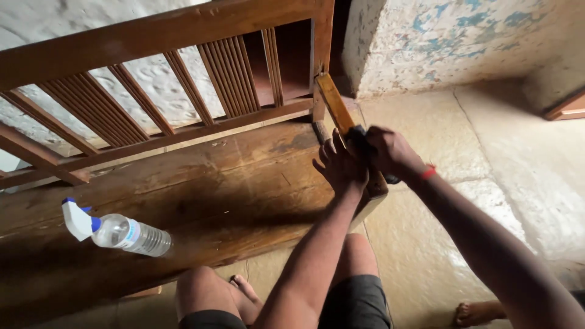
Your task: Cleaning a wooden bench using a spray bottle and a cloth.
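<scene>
A long dark-brown wooden bench [201,183] with a slatted backrest fills most of the view, its seat plank looking wet and glossy across the middle, while the stretch nearest the camera lies in shadow. It stands on a pale stone floor [487,158] against a rough whitewashed wall with flaking blue paint [439,36]. At the bench's right end a narrow lighter-brown wooden armrest [332,100] runs from the back post toward the camera, and both hands meet on it. The left hand [340,166] lies against the armrest's inner side, fingers spread and fairly straight, pressing rather than gripping. The right hand [390,152], with a red band at the wrist, is curled closed around a small dark object [359,139], seemingly a cloth or pad, pressed onto the armrest's top; what exactly it is I cannot tell. Judging from the sheen, the seat appears already treated and the armrest is the part in hand, with the slats looking dry and untouched. Well apart, on the left of the seat, a clear plastic spray bottle with a blue-and-white trigger [119,230] lies on its side
</scene>
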